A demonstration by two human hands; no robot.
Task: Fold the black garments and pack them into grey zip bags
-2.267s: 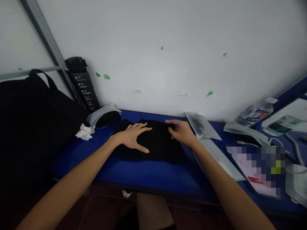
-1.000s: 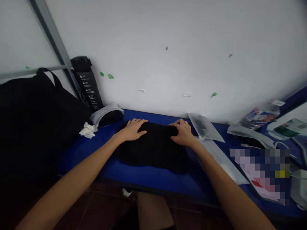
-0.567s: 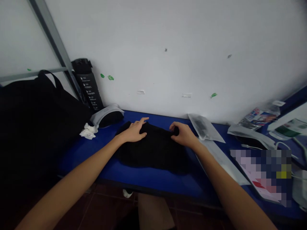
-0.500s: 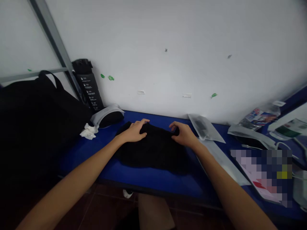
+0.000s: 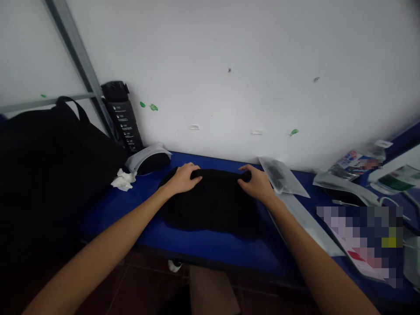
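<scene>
A black cloth garment (image 5: pixel 210 205) lies folded in a soft heap on the blue table top (image 5: pixel 210 256). My left hand (image 5: pixel 183 179) rests at its far left, with the fingers curled over the far edge. My right hand (image 5: pixel 257 182) is at the far right of the cloth, pinching that edge between fingers and thumb. The far edge runs in a thick fold between my hands. The cloth's underside is hidden.
At the left stand a large black bag (image 5: pixel 55 166) and a black bottle (image 5: pixel 123 118). A crumpled white tissue (image 5: pixel 124 180) and a pouch (image 5: pixel 147 160) lie near the wall. Plastic sleeves (image 5: pixel 278 176), a plastic-wrapped bottle (image 5: pixel 357 162) and a blurred package (image 5: pixel 361 240) crowd the right.
My hands have gone from lying flat on the cloth to gripping its far edge, which is now gathered into a fold. My right hand has shifted slightly rightward.
</scene>
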